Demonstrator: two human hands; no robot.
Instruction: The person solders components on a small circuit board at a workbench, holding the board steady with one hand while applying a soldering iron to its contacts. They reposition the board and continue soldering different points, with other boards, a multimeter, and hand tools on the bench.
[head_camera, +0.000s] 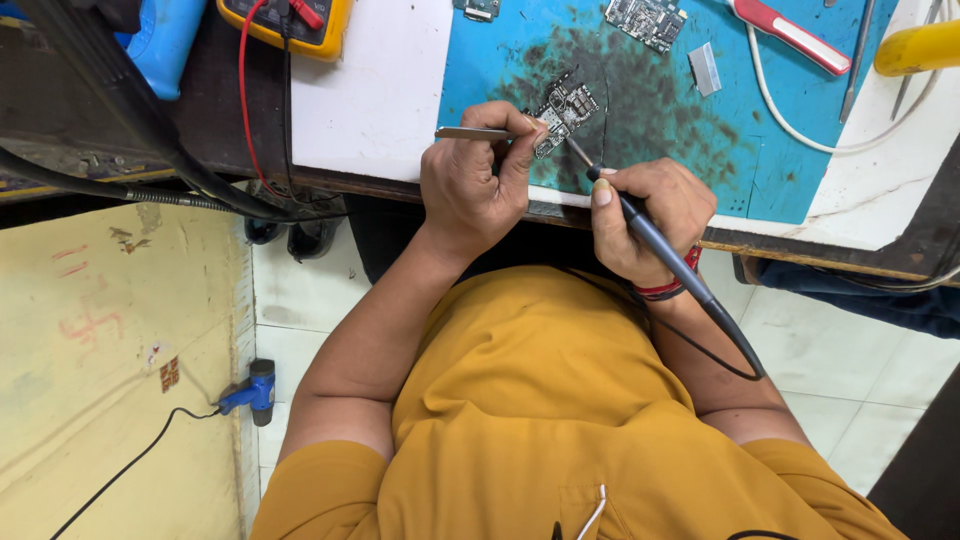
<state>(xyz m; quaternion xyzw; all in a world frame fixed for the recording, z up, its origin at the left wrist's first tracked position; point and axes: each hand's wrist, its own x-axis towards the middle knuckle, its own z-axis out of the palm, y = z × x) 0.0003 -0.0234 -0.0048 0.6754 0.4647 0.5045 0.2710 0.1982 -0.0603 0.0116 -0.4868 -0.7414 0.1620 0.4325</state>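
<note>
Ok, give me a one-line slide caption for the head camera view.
Left hand holds tweezers, right hand a soldering iron, over a circuit board on a blue mat.

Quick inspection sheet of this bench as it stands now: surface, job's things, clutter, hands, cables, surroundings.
Surface: blue mat, stained dark at its middle, on a white benchtop.
Job's things: small circuit board; soldering iron tip at the board; tweezers.
Clutter: second board, red-handled tool, yellow multimeter.
Hands: left hand pinches the tweezers; right hand grips the iron.
Cables: red lead, white cable, black hoses.
Surroundings: tiled floor, blue heat gun.
</note>
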